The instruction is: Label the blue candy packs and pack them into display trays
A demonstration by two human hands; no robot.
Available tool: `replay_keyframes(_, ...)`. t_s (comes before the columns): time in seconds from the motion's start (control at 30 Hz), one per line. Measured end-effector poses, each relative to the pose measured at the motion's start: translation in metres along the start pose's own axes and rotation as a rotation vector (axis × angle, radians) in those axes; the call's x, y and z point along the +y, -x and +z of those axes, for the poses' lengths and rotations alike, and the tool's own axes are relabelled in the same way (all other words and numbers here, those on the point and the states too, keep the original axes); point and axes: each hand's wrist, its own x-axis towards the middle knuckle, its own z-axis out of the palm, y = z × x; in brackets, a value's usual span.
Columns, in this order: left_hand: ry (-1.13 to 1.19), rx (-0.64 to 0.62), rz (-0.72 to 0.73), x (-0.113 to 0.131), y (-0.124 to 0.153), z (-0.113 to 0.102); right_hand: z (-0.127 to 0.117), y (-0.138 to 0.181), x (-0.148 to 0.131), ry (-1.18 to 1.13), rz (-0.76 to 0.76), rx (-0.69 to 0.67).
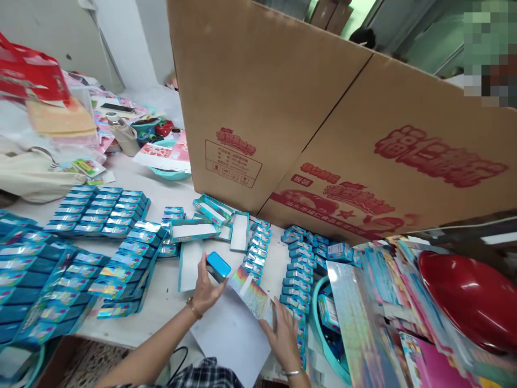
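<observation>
My left hand is closed around a small blue box, with its blue face turned upward. My right hand grips the lower end of a shiny rainbow-foil carton, held at a slant. The carton's far end comes close to the blue box; I cannot tell whether they touch. Under both hands lies a white sheet. Ahead of them, long open-faced blue display boxes with white insides lie in a loose heap. A column of small blue cartons stands just beyond the foil carton.
A large brown cardboard box walls off the back. Packed blue cartons fill the left; another row runs on the right. Beside it are a turquoise basin, flat printed sheets and a red bowl. A flask stands back left.
</observation>
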Motion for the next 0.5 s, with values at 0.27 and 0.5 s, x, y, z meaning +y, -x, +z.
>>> replay_keyframes(0.27,0.913,-0.316,-0.904,0.055,-0.017,-0.041,-0.013,0.021,-0.007,0.005,-0.001,0.008)
replay_keyframes(0.5,1.04,-0.659,-1.337,0.054,-0.03,-0.057,-0.019,0.044,0.004,-0.158,0.025,0.179)
